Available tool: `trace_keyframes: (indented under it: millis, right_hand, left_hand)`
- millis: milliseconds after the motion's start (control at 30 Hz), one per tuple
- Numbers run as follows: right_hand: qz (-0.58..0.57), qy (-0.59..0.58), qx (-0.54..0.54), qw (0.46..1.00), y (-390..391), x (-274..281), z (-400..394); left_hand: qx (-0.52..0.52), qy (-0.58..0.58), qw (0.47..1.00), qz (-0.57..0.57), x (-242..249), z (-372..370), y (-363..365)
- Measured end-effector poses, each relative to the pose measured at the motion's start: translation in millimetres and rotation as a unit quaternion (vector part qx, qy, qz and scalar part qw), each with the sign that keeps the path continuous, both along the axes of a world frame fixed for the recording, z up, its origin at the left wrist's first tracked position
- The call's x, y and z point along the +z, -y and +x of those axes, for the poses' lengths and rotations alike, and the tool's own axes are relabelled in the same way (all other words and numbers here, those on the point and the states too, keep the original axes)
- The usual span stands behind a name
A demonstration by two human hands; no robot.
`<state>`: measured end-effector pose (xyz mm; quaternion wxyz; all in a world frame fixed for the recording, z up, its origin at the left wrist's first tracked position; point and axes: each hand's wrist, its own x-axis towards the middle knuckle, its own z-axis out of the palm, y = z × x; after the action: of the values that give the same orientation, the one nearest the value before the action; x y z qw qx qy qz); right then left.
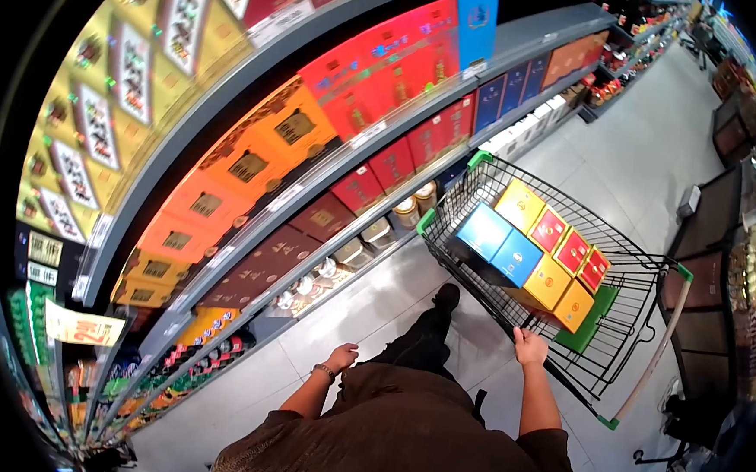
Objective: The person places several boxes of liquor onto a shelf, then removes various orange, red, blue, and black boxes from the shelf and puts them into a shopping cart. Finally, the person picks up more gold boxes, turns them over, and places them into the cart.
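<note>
My right hand [529, 347] is closed at the near side rim of a green-and-black wire shopping cart [623, 333], and its fingers appear wrapped over the wire. Inside the cart stand several boxed goods: blue boxes [501, 241], yellow boxes [556, 290] and red-fronted boxes [573, 250]. A green panel [589, 322] lies beside them, toward the cart's handle. My left hand [342, 357] hangs by my waist with its fingers curled in and nothing visible in them. A bracelet circles that wrist.
Shelves on the left carry orange gift boxes [248, 166], red boxes [389, 59] and gold cartons [100, 106]. A price tag [84, 325] juts out at lower left. Dark display bins [708, 247] line the right side. Grey floor tiles [609, 138] run between.
</note>
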<state>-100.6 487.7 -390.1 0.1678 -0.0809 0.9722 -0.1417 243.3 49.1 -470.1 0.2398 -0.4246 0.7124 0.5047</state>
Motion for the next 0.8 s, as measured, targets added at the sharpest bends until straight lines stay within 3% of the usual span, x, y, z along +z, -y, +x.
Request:
trace_keyframes:
  millis: [167, 267, 400, 467, 567, 667, 700, 733, 800]
  right_hand:
    - [0.003, 0.054, 0.026, 0.998, -11, 0, 47]
    - [-0.013, 0.041, 0.031, 0.999, -10, 0, 77]
    - [-0.014, 0.053, 0.036, 0.998, -5, -3, 110]
    - [-0.014, 0.048, 0.045, 0.998, -1, -11, 126]
    - [-0.009, 0.074, 0.034, 0.997, 5, -25, 149]
    - [0.000, 0.098, 0.025, 0.995, 21, -28, 166]
    - [-0.019, 0.076, 0.009, 0.997, 29, -28, 175]
    - [-0.007, 0.052, -0.005, 0.999, 25, -63, 180]
    - [0.000, 0.085, -0.019, 0.996, 43, -50, 193]
  left_hand:
    - [0.041, -0.052, 0.998, 0.020, 9, 23, -2]
    - [0.034, -0.042, 0.998, 0.041, 17, 26, -3]
    - [0.000, -0.121, 0.992, 0.038, 30, 7, -4]
    - [-0.013, -0.114, 0.992, 0.060, 94, -15, -7]
    - [-0.048, -0.158, 0.985, 0.051, 105, -17, 4]
    - [-0.015, -0.299, 0.953, 0.058, 79, 12, 15]
    - [0.000, -0.323, 0.943, 0.076, 84, 21, 19]
    - [0.000, -0.321, 0.942, 0.102, 94, 30, 25]
    - [-0.002, -0.314, 0.937, 0.154, 130, 52, 36]
